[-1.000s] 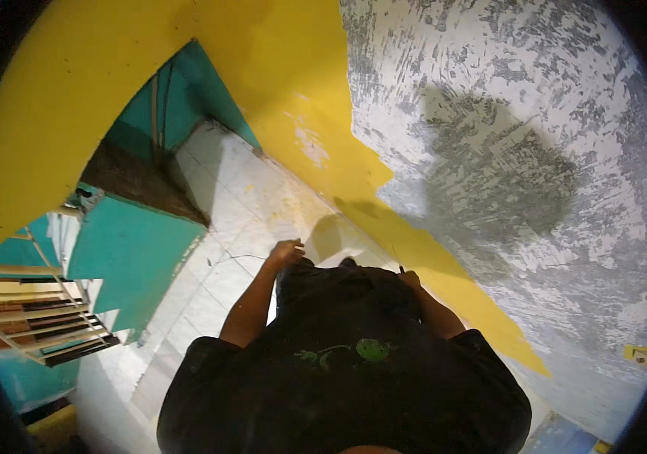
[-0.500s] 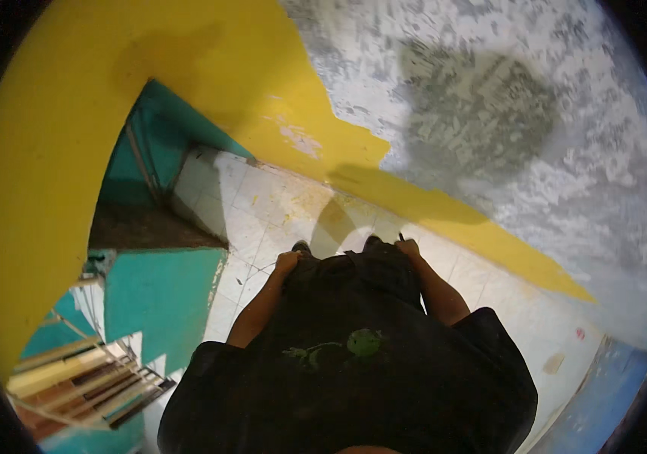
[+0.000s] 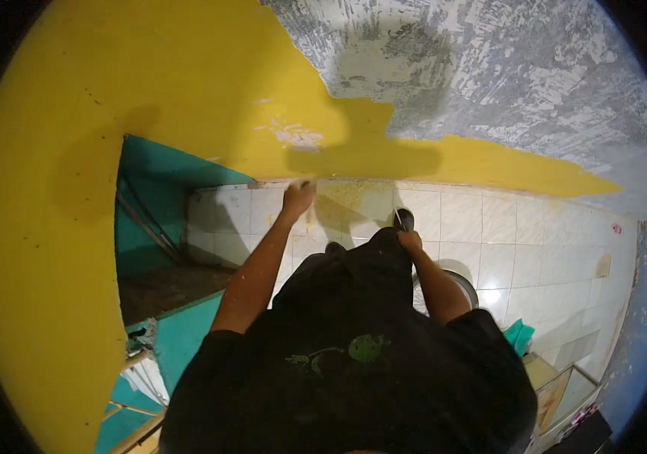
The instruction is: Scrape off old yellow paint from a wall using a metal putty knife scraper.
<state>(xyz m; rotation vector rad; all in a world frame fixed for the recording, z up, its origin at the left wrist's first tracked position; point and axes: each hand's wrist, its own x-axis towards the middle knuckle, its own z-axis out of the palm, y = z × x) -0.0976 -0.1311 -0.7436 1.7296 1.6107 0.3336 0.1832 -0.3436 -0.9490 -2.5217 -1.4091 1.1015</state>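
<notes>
My left hand (image 3: 298, 201) reaches forward to the foot of the yellow wall (image 3: 210, 83), over the tiled floor. Its fingers look curled, with a small dark spot at their tips; whether they hold anything is too small to tell. Close in front of my body, my right hand (image 3: 410, 242) is closed round a thin, pale tool (image 3: 397, 213), whose kind I cannot make out. That tool points forward beside my dark shoe (image 3: 404, 220). Above the yellow, the wall has a patchy grey and white scraped surface (image 3: 474, 68). Pale bare spots (image 3: 295, 136) break the yellow paint.
A round bucket-like container (image 3: 471, 286) stands beside my right forearm, partly hidden. To the left is a recess with green walls (image 3: 161, 166) and leaning poles. Yellowish stains mark the tiles (image 3: 493, 219). At the right lie a green cloth-like item (image 3: 518, 335) and a framed panel (image 3: 565, 393).
My view has turned, and the wall base now runs nearly level. My left hand has moved from beside my body forward to the wall. The container and green item have come into view.
</notes>
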